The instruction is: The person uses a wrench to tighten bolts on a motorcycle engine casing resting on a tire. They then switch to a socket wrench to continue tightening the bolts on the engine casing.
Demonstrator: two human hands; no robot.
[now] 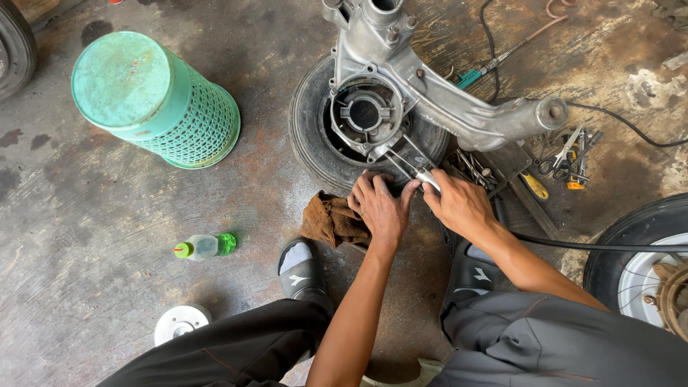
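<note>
From where I watch, my right hand [462, 204] is closed around the grip of a pair of metal pliers [407, 163], whose thin tips reach forward from the hand to the lower edge of the round opening in the aluminium engine casing [430, 93]. My left hand [380, 209] sits just beside the right, fingers spread and pressed flat on the sidewall of the small tyre [315, 140] that the casing lies across; it grips nothing, and a brown rag [331, 218] lies bunched just to its left, touching its edge. I judge the work to be in its middle: the casing is already off any vehicle and laid on the floor, and its round cavity looks open with a hub visible inside, but the plier tips are at the rim and whatever they bite on is too small for me to make out, so I cannot tell whether a clip is out yet. Just beyond my right hand lies a scatter of loose tools [473, 166], and farther right a pair of scissors [559, 159]. Well to the left of both hands stand an upturned green basket [161, 100] and a small green-capped bottle [204, 246].
</note>
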